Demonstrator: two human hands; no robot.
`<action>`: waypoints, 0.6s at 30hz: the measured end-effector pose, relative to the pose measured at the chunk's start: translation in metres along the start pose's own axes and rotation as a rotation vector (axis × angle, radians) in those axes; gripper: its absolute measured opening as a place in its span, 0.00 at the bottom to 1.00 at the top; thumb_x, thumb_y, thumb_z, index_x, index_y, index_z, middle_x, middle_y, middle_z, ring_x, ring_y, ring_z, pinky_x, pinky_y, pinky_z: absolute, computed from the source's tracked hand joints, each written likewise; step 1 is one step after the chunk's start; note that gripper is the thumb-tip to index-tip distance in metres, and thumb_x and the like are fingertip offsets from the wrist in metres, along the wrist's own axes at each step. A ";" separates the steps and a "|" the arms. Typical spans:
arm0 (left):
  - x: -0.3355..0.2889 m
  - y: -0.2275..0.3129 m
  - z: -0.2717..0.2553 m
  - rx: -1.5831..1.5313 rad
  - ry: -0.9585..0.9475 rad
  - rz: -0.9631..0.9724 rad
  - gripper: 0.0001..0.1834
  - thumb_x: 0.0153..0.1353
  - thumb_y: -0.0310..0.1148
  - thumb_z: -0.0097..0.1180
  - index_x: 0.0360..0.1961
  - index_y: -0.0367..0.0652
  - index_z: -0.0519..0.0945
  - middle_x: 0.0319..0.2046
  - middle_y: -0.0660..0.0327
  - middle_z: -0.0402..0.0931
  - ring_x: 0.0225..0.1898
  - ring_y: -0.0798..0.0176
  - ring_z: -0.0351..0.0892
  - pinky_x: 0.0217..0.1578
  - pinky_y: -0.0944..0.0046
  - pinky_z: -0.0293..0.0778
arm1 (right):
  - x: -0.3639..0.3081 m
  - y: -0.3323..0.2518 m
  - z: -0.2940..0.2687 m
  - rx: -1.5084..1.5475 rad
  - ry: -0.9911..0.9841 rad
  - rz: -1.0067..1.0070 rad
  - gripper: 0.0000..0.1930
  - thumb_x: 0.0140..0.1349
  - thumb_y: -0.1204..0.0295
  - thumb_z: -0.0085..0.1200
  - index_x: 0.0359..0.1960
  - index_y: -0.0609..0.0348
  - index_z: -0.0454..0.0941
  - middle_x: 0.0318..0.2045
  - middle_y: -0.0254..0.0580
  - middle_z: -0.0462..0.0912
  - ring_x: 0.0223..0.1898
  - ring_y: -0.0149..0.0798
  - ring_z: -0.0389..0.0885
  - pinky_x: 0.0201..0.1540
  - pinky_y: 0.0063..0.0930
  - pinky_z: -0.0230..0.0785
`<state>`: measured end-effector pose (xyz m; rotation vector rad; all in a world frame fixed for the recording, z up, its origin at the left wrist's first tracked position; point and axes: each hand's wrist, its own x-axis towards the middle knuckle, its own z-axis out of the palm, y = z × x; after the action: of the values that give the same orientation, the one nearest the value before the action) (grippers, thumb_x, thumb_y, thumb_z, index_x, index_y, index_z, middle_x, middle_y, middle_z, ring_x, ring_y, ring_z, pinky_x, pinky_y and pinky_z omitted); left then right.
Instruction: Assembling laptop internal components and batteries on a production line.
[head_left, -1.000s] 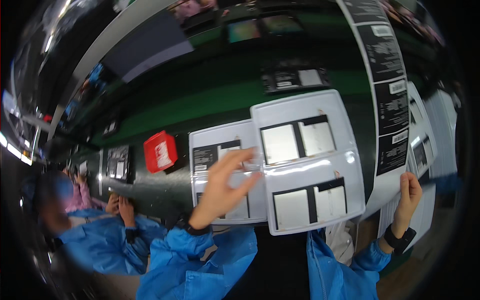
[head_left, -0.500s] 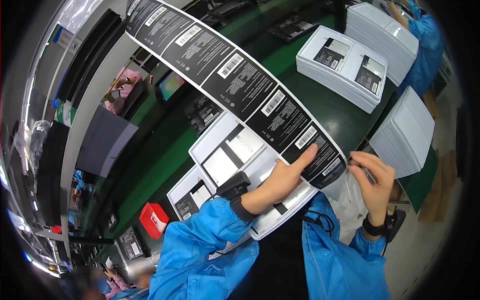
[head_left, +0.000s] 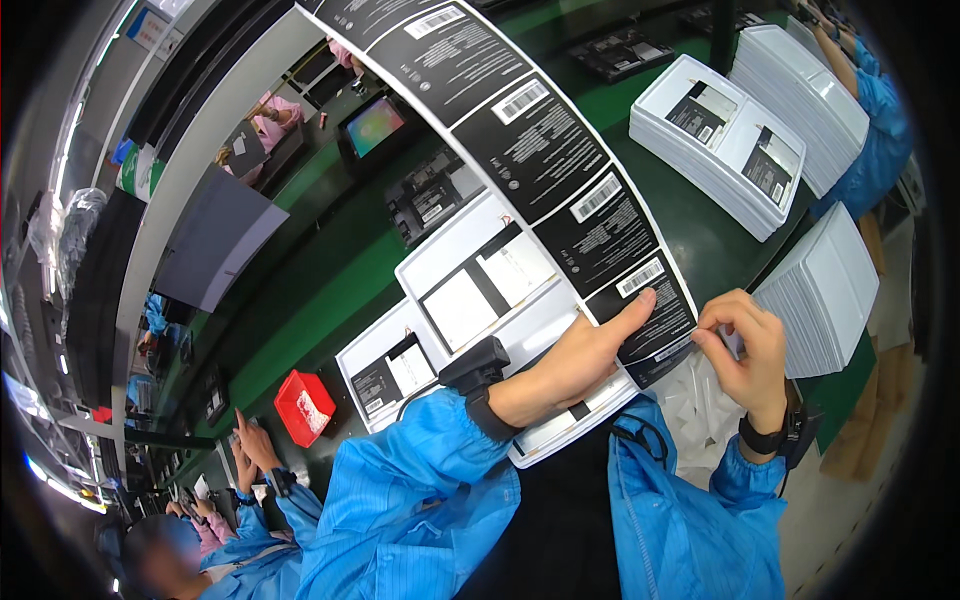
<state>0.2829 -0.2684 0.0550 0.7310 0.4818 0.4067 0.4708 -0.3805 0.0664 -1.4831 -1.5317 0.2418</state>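
Note:
A long strip of black labels [head_left: 545,140] with white borders and barcodes curves down from the top of the view. Near its lower end my left hand [head_left: 565,372] grips it, thumb on the printed face and fingers hidden underneath. My right hand [head_left: 752,360] pinches thumb and forefinger together at the strip's right edge, close to the last label. Under and beside my left forearm lie white plastic trays [head_left: 405,275] holding flat battery packs [head_left: 460,310] with white and black faces. A wristband with a small black device sits on each of my wrists.
On the green bench, a red bin [head_left: 305,408] with small white pieces stands at left. Stacked white trays [head_left: 690,150] rise at the far right, with another stack [head_left: 820,290] below. A lit screen [head_left: 374,127] is further back. Co-workers' hands [head_left: 255,448] show at lower left.
My right fingers have closed in on the strip's edge, where they were apart before. The view has shifted, so the strip sits further right. A co-worker's hands have risen into sight at lower left.

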 end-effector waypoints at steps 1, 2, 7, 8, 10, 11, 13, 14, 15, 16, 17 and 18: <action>0.001 -0.001 -0.002 0.037 0.001 0.006 0.20 0.74 0.40 0.51 0.60 0.39 0.73 0.52 0.61 0.77 0.50 0.69 0.79 0.51 0.67 0.78 | 0.002 0.000 -0.001 -0.023 -0.065 -0.024 0.08 0.50 0.83 0.64 0.30 0.63 0.78 0.31 0.42 0.81 0.32 0.43 0.79 0.35 0.31 0.70; 0.002 -0.003 -0.004 0.073 0.003 0.014 0.20 0.74 0.40 0.51 0.61 0.39 0.72 0.52 0.61 0.77 0.50 0.69 0.78 0.51 0.67 0.77 | 0.004 -0.001 -0.003 -0.046 -0.132 -0.050 0.08 0.51 0.83 0.62 0.31 0.62 0.75 0.34 0.43 0.79 0.35 0.45 0.78 0.38 0.33 0.70; 0.025 -0.001 -0.015 -0.046 0.209 0.140 0.23 0.74 0.39 0.51 0.64 0.39 0.68 0.55 0.59 0.76 0.53 0.65 0.78 0.55 0.64 0.76 | -0.003 -0.017 -0.026 -0.036 -0.020 -0.138 0.08 0.58 0.77 0.57 0.34 0.62 0.69 0.41 0.48 0.72 0.41 0.44 0.73 0.45 0.37 0.68; 0.031 0.004 -0.020 -0.052 0.246 0.134 0.23 0.73 0.40 0.53 0.64 0.42 0.68 0.56 0.59 0.75 0.54 0.64 0.79 0.54 0.62 0.78 | -0.011 -0.023 -0.034 0.000 0.113 -0.156 0.08 0.61 0.75 0.55 0.34 0.61 0.68 0.41 0.48 0.72 0.41 0.42 0.73 0.44 0.36 0.67; 0.038 0.014 -0.029 0.135 0.260 0.205 0.27 0.73 0.41 0.52 0.66 0.37 0.66 0.57 0.55 0.75 0.56 0.61 0.77 0.56 0.62 0.75 | -0.013 -0.029 -0.040 0.596 0.376 -0.209 0.08 0.68 0.70 0.50 0.40 0.64 0.71 0.42 0.47 0.73 0.41 0.36 0.75 0.43 0.32 0.70; 0.032 0.015 -0.035 0.336 0.244 0.326 0.35 0.71 0.43 0.55 0.68 0.31 0.59 0.62 0.48 0.68 0.61 0.54 0.71 0.62 0.60 0.67 | -0.010 -0.036 -0.034 0.551 0.607 -0.041 0.11 0.70 0.69 0.48 0.45 0.66 0.71 0.40 0.46 0.74 0.38 0.34 0.76 0.38 0.28 0.72; 0.018 0.021 -0.033 0.724 0.301 0.597 0.57 0.62 0.51 0.63 0.74 0.26 0.41 0.73 0.37 0.47 0.75 0.41 0.46 0.73 0.56 0.46 | 0.002 -0.061 -0.010 0.570 0.836 0.242 0.17 0.72 0.68 0.46 0.56 0.69 0.70 0.33 0.40 0.75 0.27 0.30 0.79 0.18 0.20 0.73; -0.005 0.016 -0.035 0.843 0.393 0.688 0.64 0.59 0.57 0.65 0.74 0.26 0.35 0.76 0.38 0.36 0.77 0.41 0.35 0.74 0.54 0.39 | 0.003 -0.052 0.005 0.621 0.677 0.235 0.14 0.73 0.69 0.46 0.52 0.68 0.70 0.30 0.37 0.76 0.22 0.30 0.78 0.10 0.20 0.67; -0.022 0.012 -0.041 0.709 0.265 0.784 0.65 0.58 0.57 0.66 0.74 0.26 0.36 0.75 0.38 0.39 0.77 0.42 0.37 0.74 0.53 0.40 | 0.016 -0.058 0.025 0.702 0.576 0.283 0.12 0.73 0.70 0.46 0.50 0.67 0.71 0.31 0.38 0.77 0.23 0.31 0.79 0.11 0.20 0.69; -0.037 0.011 -0.050 0.576 0.148 0.878 0.65 0.57 0.58 0.66 0.74 0.26 0.38 0.75 0.39 0.42 0.77 0.43 0.40 0.74 0.51 0.41 | 0.028 -0.067 0.050 0.787 0.462 0.334 0.10 0.73 0.72 0.46 0.48 0.66 0.71 0.32 0.40 0.77 0.23 0.33 0.81 0.12 0.20 0.70; -0.054 0.017 -0.057 0.492 -0.034 0.702 0.65 0.57 0.57 0.68 0.75 0.30 0.38 0.75 0.43 0.44 0.77 0.47 0.41 0.74 0.50 0.41 | 0.031 -0.073 0.068 0.831 0.370 0.390 0.08 0.73 0.73 0.46 0.47 0.66 0.71 0.33 0.41 0.78 0.25 0.34 0.83 0.13 0.21 0.71; -0.063 0.012 -0.049 0.196 -0.065 0.693 0.48 0.63 0.48 0.65 0.72 0.31 0.55 0.68 0.46 0.62 0.68 0.52 0.65 0.67 0.55 0.63 | 0.033 -0.076 0.084 0.875 0.271 0.446 0.07 0.73 0.74 0.47 0.45 0.66 0.70 0.34 0.42 0.79 0.27 0.35 0.84 0.14 0.21 0.73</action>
<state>0.2026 -0.2666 0.0488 1.0953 0.1938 0.9884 0.3665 -0.3324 0.0919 -1.0491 -0.6921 0.8193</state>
